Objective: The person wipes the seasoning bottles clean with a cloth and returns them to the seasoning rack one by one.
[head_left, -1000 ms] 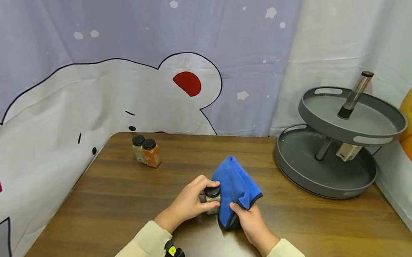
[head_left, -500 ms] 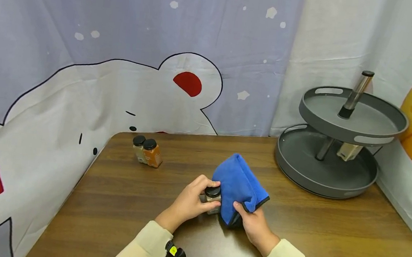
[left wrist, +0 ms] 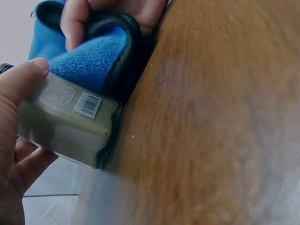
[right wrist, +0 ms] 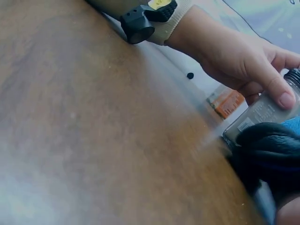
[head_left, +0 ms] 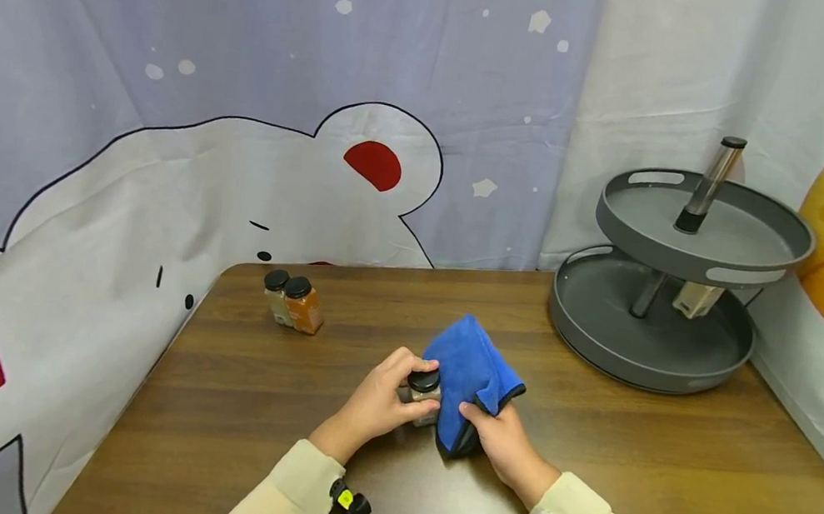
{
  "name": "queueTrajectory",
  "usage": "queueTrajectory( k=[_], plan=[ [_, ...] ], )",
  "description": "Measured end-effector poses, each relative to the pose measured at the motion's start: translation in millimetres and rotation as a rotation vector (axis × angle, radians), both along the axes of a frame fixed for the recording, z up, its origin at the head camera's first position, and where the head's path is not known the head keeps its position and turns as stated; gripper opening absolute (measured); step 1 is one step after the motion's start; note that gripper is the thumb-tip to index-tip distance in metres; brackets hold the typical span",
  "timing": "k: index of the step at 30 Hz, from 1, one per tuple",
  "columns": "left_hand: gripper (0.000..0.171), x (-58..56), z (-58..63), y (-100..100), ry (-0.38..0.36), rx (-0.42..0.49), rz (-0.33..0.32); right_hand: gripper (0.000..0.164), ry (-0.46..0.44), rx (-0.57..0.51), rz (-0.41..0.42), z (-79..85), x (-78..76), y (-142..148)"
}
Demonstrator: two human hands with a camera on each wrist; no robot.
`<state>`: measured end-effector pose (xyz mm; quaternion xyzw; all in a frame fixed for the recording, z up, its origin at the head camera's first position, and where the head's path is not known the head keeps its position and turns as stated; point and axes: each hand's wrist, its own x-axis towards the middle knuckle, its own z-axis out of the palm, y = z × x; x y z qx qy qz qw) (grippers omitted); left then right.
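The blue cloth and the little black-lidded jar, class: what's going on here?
A person's left hand grips a clear black-lidded square jar, while the right hand holds a fuzzy blue cloth with black edging against its side. Farther back on the left of the brown wooden table, an orange black-lidded jar and a pale green jar stand close together. A round, grey two-tier tray stands on the right.

The left hand (head_left: 382,400) grips a clear, black-lidded jar (head_left: 425,382); the right hand (head_left: 510,450) holds a blue, black-edged cloth (head_left: 471,368) against it. Two black-lidded jars (head_left: 305,313) (one orange, one greenish) stand left of a round grey two-tier tray (head_left: 634,372).
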<state>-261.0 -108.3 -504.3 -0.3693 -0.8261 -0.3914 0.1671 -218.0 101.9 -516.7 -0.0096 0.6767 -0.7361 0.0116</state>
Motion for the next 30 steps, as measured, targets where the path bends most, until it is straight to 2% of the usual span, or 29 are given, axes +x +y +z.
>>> queueTrajectory(
  k=[4,10,14,16,19,24,27,30],
  plan=[
    [0.053,0.9,1.0,-1,0.001,-0.007,-0.007,0.058,0.027,-0.043,-0.019,0.6,2.4,-1],
    [0.052,3.2,3.0,-2,-0.017,-0.008,-0.001,0.059,-0.023,0.010,0.006,1.2,-1.8,0],
    [0.051,5.2,8.2,0,-0.040,-0.086,0.034,0.057,-0.020,-0.001,-0.013,13.8,-7.0,7],
    [0.053,7.2,16.4,1,-0.045,-0.159,0.085,0.059,0.007,0.022,-0.016,24.9,-11.1,13],
    [0.061,12.9,38.2,6,-0.075,-0.265,0.200,0.062,0.050,0.062,-0.009,44.9,-18.0,21],
    [0.069,25.9,79.3,25,-0.214,-0.408,0.452,0.064,0.113,0.078,0.016,73.5,-30.3,31],
    [0.075,30.7,90.0,38,-0.283,-0.490,0.583,0.065,0.140,0.050,0.033,82.7,-35.4,34],
    [0.080,32.9,92.1,49,-0.331,-0.534,0.648,0.066,0.162,0.028,0.051,87.0,-38.3,35]
  ],
)
